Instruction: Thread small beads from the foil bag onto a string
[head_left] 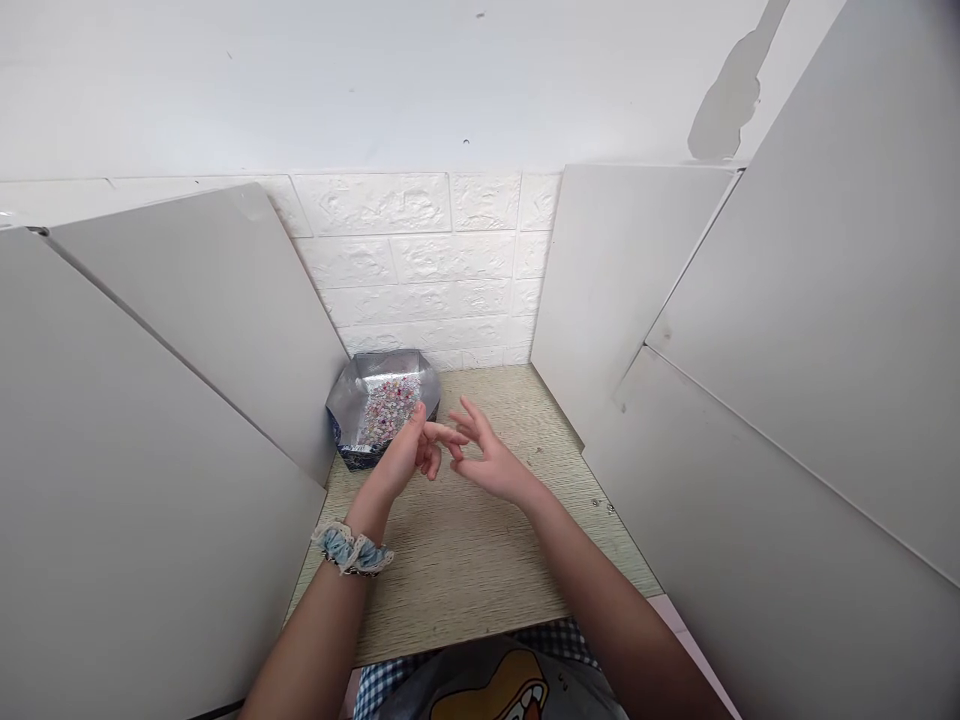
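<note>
My left hand [411, 452] and my right hand [484, 452] meet fingertip to fingertip above the wooden tabletop [465, 560]. The left thumb and forefinger are pinched together; anything between them is too small to make out. The right hand has its fingers spread, with its thumb and forefinger touching the left fingertips. A blue scrunchie [351, 548] is on my left wrist. Just behind the left hand stands a shiny hexagonal box [381, 406] holding several tiny pink and white pieces.
Grey panels [187, 420] wall in the table on the left, and more panels [750, 400] close the right side. A white brick-pattern wall [427, 260] is at the back. Small specks [602, 505] lie near the table's right edge.
</note>
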